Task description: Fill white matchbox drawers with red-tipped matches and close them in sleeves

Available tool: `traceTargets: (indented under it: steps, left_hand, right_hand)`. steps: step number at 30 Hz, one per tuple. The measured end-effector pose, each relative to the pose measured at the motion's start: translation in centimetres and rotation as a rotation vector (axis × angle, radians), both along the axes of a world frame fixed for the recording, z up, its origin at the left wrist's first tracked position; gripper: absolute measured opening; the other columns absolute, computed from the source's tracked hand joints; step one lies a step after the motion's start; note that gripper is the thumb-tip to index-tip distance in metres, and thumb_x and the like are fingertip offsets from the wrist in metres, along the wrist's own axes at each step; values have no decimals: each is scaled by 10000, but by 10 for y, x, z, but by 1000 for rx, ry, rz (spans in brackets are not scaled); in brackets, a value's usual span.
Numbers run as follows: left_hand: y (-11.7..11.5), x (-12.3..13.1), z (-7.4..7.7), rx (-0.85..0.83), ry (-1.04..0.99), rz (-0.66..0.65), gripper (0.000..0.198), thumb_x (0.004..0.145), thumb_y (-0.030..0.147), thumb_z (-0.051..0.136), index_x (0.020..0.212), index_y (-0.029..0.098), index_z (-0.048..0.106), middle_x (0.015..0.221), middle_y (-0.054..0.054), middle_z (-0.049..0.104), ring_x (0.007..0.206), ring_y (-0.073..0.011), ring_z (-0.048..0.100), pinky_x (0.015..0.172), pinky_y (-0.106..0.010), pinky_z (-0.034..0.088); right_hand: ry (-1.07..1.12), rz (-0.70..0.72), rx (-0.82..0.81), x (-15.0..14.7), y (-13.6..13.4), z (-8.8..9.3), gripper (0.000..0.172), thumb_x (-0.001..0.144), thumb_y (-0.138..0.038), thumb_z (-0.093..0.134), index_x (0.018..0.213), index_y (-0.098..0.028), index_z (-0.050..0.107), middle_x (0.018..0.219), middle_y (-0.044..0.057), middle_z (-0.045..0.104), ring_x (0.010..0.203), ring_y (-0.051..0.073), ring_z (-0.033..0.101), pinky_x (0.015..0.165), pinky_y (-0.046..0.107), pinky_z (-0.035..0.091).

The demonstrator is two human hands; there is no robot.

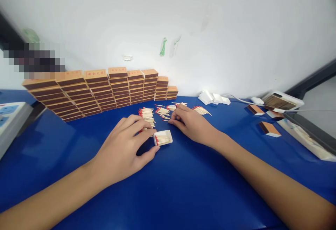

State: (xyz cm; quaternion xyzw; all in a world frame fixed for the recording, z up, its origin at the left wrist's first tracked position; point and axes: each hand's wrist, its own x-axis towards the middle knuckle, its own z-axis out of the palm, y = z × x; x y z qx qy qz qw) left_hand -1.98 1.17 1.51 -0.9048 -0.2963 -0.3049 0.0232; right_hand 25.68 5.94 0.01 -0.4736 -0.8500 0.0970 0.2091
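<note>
Here, blue table [183, 184] separates tray edge [170, 136] and right hand [193, 124]

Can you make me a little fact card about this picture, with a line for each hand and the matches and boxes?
Left hand: finger and thumb hold the white tray by its left end
In the tray: matches, red heads toward the left hand
Right hand: fingertips at the loose matches; can't tell if one is pinched
Stacked matchboxes: in columns by the wall
Table: blue
</note>
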Motion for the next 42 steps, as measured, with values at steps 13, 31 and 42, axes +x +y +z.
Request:
traceTargets:
  steps: [13, 31, 42]
  left_hand:
    - [1, 0, 0, 8, -1, -5, 177, 989, 277, 715, 1132, 177, 742, 1117, -104, 751, 1087, -297, 661, 910, -471, 549]
    - [2, 0, -1, 13, -11, 27, 176, 985, 281, 715, 1131, 185, 739, 1113, -91, 763, 1078, -295, 659, 908, -475, 552]
    - [1, 0, -1, 5, 1, 14, 192, 989, 283, 713, 1137, 166, 749, 1124, -98, 758, 1081, -294, 654, 905, -482, 561]
  right_hand:
    - [14, -16, 46, -3, 2, -2, 68, 1061, -229, 629, 998, -208, 612, 1040, 62, 620, 862, 192, 593, 802, 331, 478]
    - [47, 115, -69, -9, -30, 36, 121, 1089, -247, 574, 982, -222, 624, 992, 50, 626, 839, 190, 600, 729, 323, 468]
    - [127, 97, -67, -16, -27, 29, 97, 1061, -254, 637, 985, -213, 681, 926, 27, 629, 808, 169, 585, 720, 310, 452]
